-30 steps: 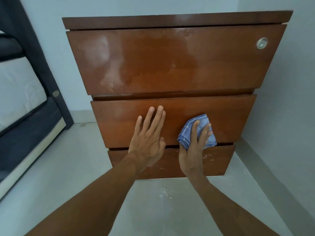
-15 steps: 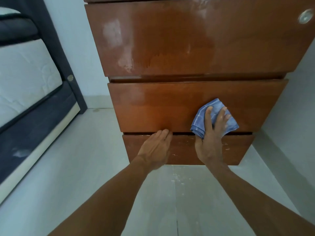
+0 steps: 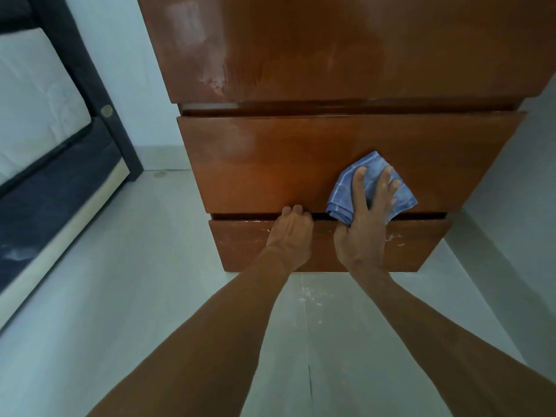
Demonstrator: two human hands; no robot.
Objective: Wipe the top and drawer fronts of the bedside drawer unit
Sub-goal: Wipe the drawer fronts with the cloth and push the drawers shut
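**A:** What do you have on the head camera?

**B:** I see the drawer unit filling the upper part of the view, brown and glossy, standing on a pale tiled floor. Three drawer fronts show. The top drawer front has dull, streaky patches toward its left side.

**A:** Where is the cloth?

**B:** The blue cloth is pressed flat against the middle drawer front, right of centre and low, with its lower corner hanging over the dark gap above the bottom drawer front.

**A:** And the hands?

**B:** My right hand lies over the cloth with fingers spread wide, holding it against the wood by pressure rather than by a closed grip. My left hand is just beside it, to the left. Its fingers are curled into the gap between the middle and bottom drawers, hooked under the lower edge of the middle front; the tips are hidden, so I cannot tell how deep they go.

**A:** Anything on the bottom front?

**B:** White specks and scuffs, near both hands, and some more pale specks on the floor just below the unit.

**A:** What else is around?

**B:** A bed on the left with a dark frame and a white mattress, well apart from the unit. A pale wall runs behind, and another closes in on the right.
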